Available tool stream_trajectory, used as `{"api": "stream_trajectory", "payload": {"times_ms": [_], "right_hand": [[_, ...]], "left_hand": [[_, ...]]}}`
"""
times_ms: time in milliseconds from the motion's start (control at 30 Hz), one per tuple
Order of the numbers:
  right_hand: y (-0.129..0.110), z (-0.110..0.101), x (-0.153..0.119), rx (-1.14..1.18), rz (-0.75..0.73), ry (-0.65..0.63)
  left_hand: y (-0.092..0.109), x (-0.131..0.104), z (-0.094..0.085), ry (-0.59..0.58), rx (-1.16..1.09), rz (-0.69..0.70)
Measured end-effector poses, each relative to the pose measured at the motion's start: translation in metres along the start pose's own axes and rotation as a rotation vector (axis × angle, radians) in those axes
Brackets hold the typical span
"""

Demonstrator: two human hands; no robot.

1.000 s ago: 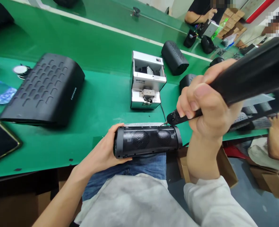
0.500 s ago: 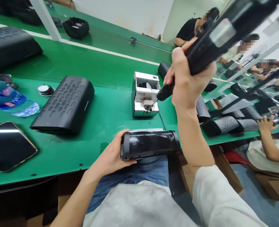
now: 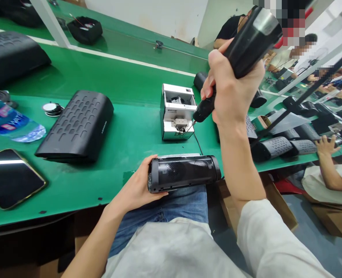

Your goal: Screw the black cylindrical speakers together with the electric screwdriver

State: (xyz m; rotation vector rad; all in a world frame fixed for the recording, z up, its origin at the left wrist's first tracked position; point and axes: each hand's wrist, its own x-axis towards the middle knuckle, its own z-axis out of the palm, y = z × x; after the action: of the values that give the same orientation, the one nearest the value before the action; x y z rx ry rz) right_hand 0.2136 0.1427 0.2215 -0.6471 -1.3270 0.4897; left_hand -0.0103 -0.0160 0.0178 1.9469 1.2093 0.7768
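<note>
My left hand (image 3: 142,183) grips the left end of a black speaker body (image 3: 185,173) at the table's front edge, its glossy perforated side showing. Raised on the right, my right hand (image 3: 231,85) is closed around a black electric screwdriver (image 3: 246,46), which slants down to the left. The driver's tip is at the front of a white and black screw feeder box (image 3: 178,106), beside its metal outlet (image 3: 181,124). Whether a screw sits on the tip is too small to tell.
A black speaker cover (image 3: 78,123), a phone (image 3: 12,179), a plastic bottle (image 3: 12,121) and a small round part (image 3: 52,109) lie left on the green table (image 3: 124,135). Several speakers and a person's hand (image 3: 327,146) are at the right.
The upper end of the screwdriver has swung down and left, while its tip stays by the feeder outlet. My left hand still holds the speaker body, and the view has shifted slightly.
</note>
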Motion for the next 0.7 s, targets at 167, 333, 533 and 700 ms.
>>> {"api": "stream_trajectory", "payload": {"times_ms": [167, 333, 533, 700], "right_hand": [[-0.035, -0.042, 0.004, -0.107, -0.009, -0.052], [-0.060, -0.054, -0.004, -0.230, 0.139, -0.171], [-0.070, -0.062, -0.016, -0.242, 0.172, -0.089], [-0.061, -0.089, -0.011, -0.072, 0.051, -0.005]], "left_hand": [[-0.003, 0.001, 0.001, 0.031, 0.008, 0.008], [-0.004, 0.000, 0.000, 0.013, 0.038, -0.010], [-0.008, -0.002, 0.003, 0.023, 0.036, -0.028], [-0.013, -0.003, 0.003, 0.050, 0.033, -0.034]]}}
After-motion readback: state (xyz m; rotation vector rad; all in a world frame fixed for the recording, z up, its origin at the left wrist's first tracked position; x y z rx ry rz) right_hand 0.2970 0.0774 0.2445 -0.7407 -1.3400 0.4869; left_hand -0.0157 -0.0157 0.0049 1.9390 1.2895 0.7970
